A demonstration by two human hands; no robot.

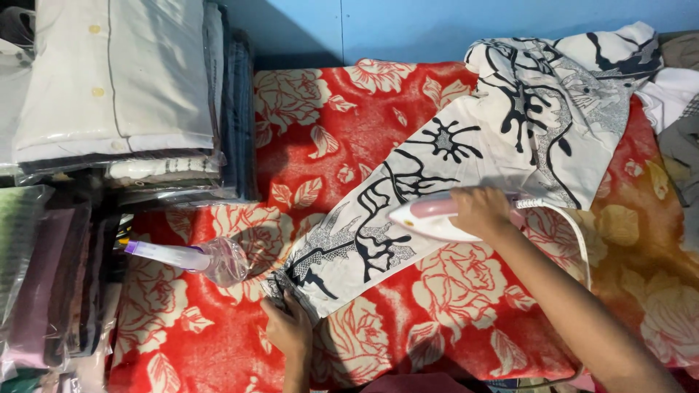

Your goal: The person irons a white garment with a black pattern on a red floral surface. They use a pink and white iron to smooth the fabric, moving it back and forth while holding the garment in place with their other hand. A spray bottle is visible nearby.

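Right hand (480, 211): fingers wrapped tight over the handle of the iron (429, 217) — full grip, arm coming in from the lower right.
Left hand (290, 329): fingers stretched out flat, pinning the near end of the garment (408, 189); nothing is held in it, just pressing down at the cloth's edge.
Iron: white and pink, soleplate down on the garment, nose pointing left, sitting about mid-length of the stretched strip of cloth.
Cord (575, 233): white, leaves the iron's rear behind the right hand and loops down along the right side of the forearm.
Garment: white fabric with black branching print, laid diagonally from lower left to upper right; the lower part is pulled flat, the upper right part is bunched in loose folds.
Blanket (437, 320): red with cream rose pattern, spread under the garment as the working surface.
Spray bottle (193, 258): clear body with a lilac top, lying on its side on the blanket just left of the garment's near end, close to the left hand but not touching it.
Folded stack (116, 80): shirts and other clothes, some in clear plastic — piled at the upper left, at the blanket's edge.
More bagged clothes (44, 276): stacked at the lower left.
Wall (408, 25): blue, beyond the blanket.
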